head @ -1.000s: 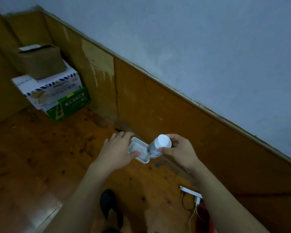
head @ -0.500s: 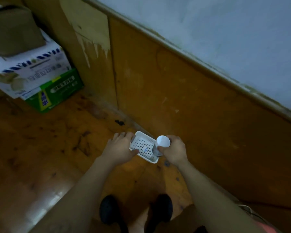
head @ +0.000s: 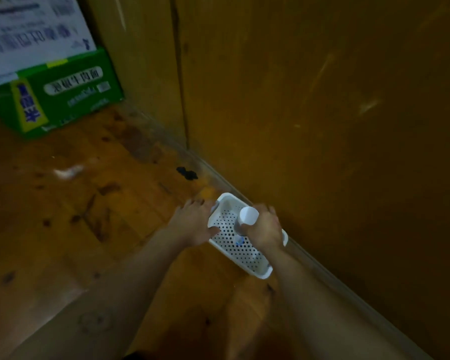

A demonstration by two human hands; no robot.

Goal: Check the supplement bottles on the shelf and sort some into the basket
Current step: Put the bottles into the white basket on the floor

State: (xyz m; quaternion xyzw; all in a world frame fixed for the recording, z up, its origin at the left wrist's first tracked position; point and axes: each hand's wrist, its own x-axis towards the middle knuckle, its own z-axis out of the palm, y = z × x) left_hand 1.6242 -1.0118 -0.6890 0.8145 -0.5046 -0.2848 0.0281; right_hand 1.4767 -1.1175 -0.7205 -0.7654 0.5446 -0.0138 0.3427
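I see a big brown wooden wall (head: 322, 126) filling the right side, and it comes down to meet the wooden floor (head: 63, 242) in a slanted line. Far off in the top left corner a white box (head: 31, 29) sits on top of a green box (head: 55, 94), well apart from my hands. The white basket (head: 264, 274) with little holes is down low, just beside the bottom of the wall. Its long side runs along the wall, from upper left to lower right. I cannot tell if it rests on the floor. The wall shuts off the right side, so the open room is all on the left, over the floor. My left hand (head: 192, 224) grips the basket's left end, thumb over the rim and fingers curled round the outside. My right hand (head: 265, 229) is wrapped round the bottle (head: 248, 215). The bottle stands nearly straight up inside the basket, white cap pointing up at me and bottom pointing down. I cannot tell if its bottom touches the basket. A small dark bit (head: 187, 174) lies by the wall past the basket, and a white scrap (head: 68, 171) lies further left.
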